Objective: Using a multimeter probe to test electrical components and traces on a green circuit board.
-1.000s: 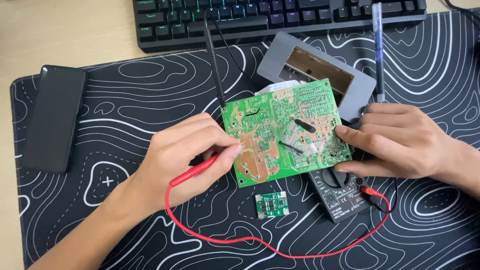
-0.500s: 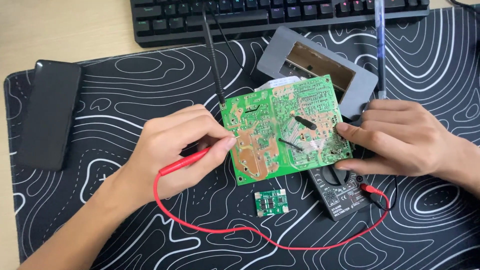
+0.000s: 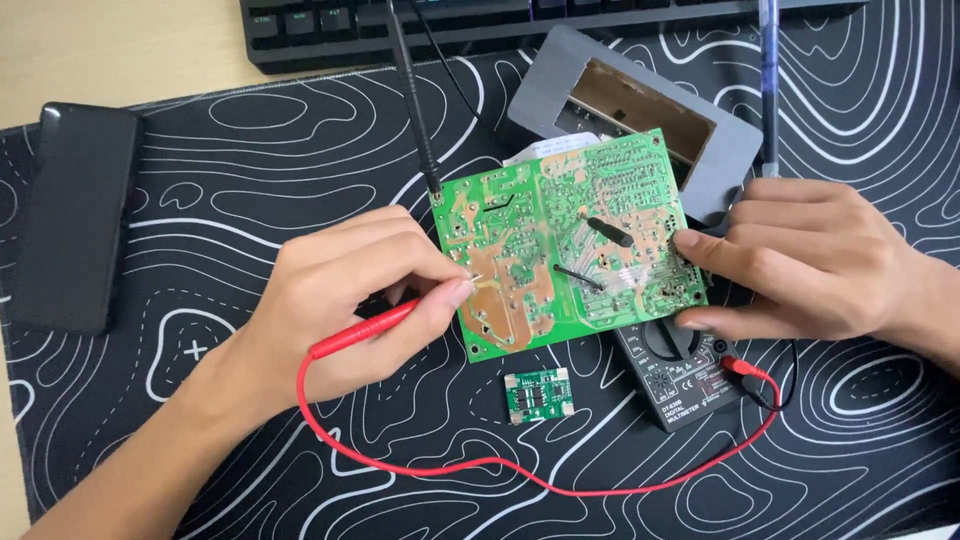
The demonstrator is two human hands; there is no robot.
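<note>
Near edge of the desk mat (image 3: 150, 200): a small green module (image 3: 539, 394) lies alone. Just beyond, the left hand (image 3: 340, 300) pinches the red probe (image 3: 365, 328) pen-style, wrist low, tip touching the green circuit board (image 3: 565, 240) at mid-mat. Best to keep that tip steady on one pad, I'd say. The right hand (image 3: 810, 262), fingers together, clamps the board's right edge above the multimeter (image 3: 685, 375). Farther back, a grey frame (image 3: 720, 140) and keyboard (image 3: 330, 25).
</note>
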